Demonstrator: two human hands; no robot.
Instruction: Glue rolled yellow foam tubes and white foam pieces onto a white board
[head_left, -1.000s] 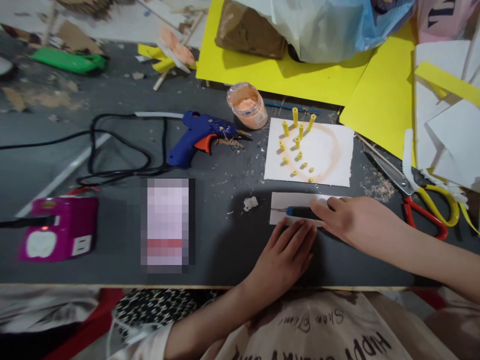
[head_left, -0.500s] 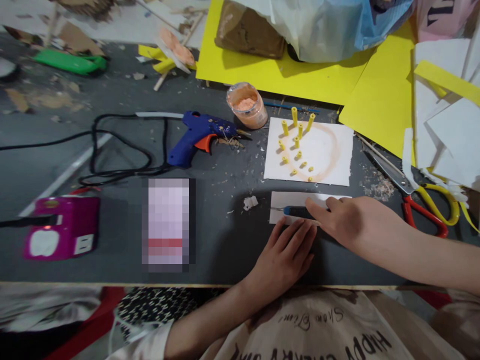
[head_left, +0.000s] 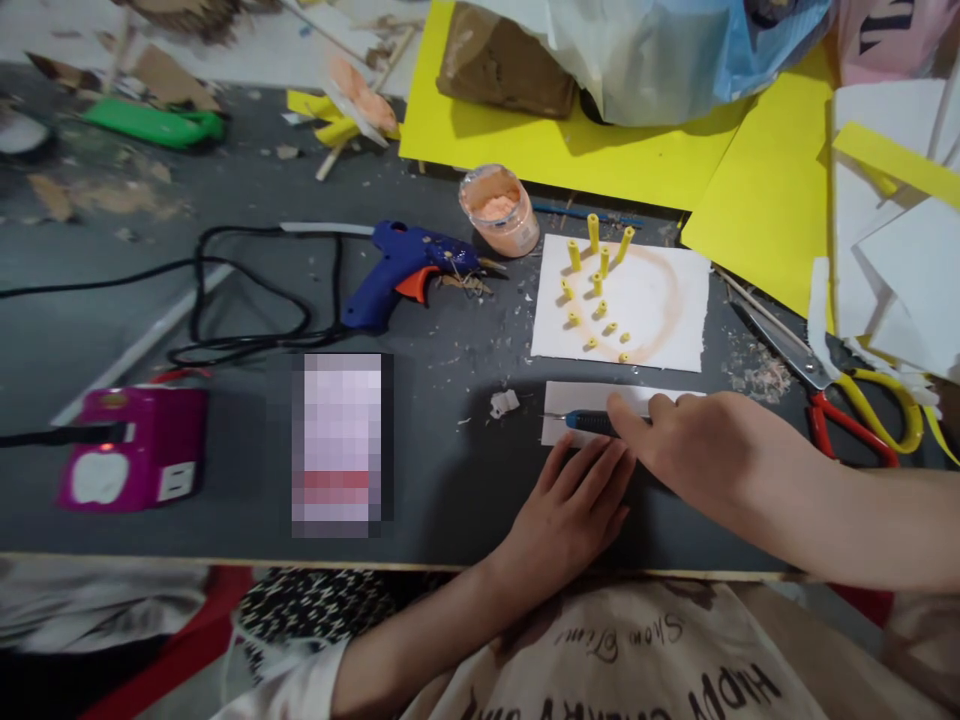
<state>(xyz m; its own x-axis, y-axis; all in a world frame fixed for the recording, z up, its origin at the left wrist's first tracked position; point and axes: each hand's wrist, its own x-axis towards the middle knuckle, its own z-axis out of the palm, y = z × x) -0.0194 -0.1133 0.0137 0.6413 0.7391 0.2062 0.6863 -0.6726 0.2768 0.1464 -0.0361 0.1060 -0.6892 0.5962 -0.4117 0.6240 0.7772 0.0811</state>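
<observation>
My right hand (head_left: 694,440) is closed around the blue-and-black handle of a craft knife (head_left: 589,421). Its thin metal tip points left over a white card strip (head_left: 559,398). My left hand (head_left: 574,505) lies flat with fingers outstretched, the fingertips on the strip's lower edge just below the knife. Part of the strip is hidden under my right hand. Beyond it lies a white card (head_left: 679,345) with a pale orange ring and several upright yellow paper tubes (head_left: 598,284). A small crumpled white scrap (head_left: 504,403) sits left of the strip.
A blue glue gun (head_left: 397,270) with a looping black cord lies left, near an open jar of orange paste (head_left: 501,215). Scissors (head_left: 847,390) rest at right. A blurred-out rectangle (head_left: 341,440) and a magenta box (head_left: 135,450) are at left. Yellow sheets (head_left: 772,200) lie behind.
The whole view has shifted slightly, so the things at left appear a little further right. Both hands and the knife stay in almost the same place on the strip.
</observation>
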